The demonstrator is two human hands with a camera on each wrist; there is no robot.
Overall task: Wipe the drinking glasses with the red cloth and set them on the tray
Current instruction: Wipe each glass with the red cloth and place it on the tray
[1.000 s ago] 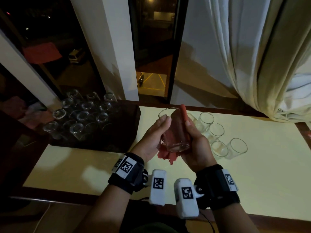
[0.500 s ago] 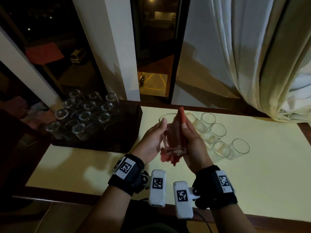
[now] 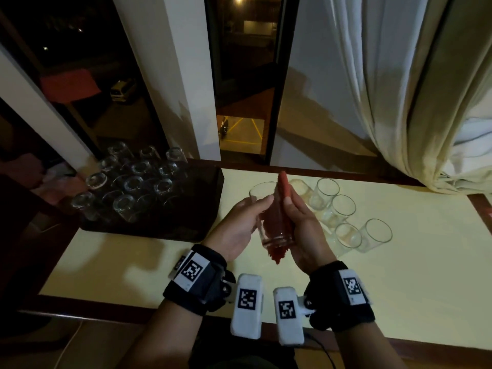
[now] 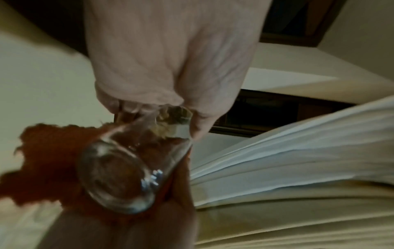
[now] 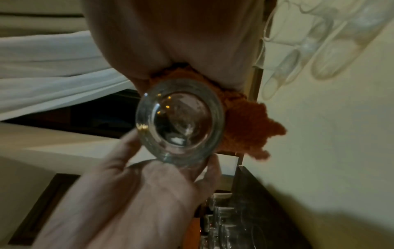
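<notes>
Mid-wipe on one glass (image 3: 269,214), held above the tabletop (image 3: 399,288) between both hands, mouth tilted away toward the window. Left hand (image 3: 239,225): grip curled round the left wall of the glass, thumb and fingers visible on either side of the base in the right wrist view; likely it steadies or turns the glass. Right hand (image 3: 300,230): grip pinches the red cloth (image 3: 283,190) flat against the right wall, fingers fairly straight, cloth sandwiched between palm and glass, a tail hanging out below the base. That split makes sense: one hand fixes, the other rubs. Tray (image 3: 202,209) sits far left, dark, already loaded with many glasses, base up. Unwiped glasses (image 3: 343,209) lie on their sides in a cluster just right of the hands, close for pickup. Judgement: several still to do.
</notes>
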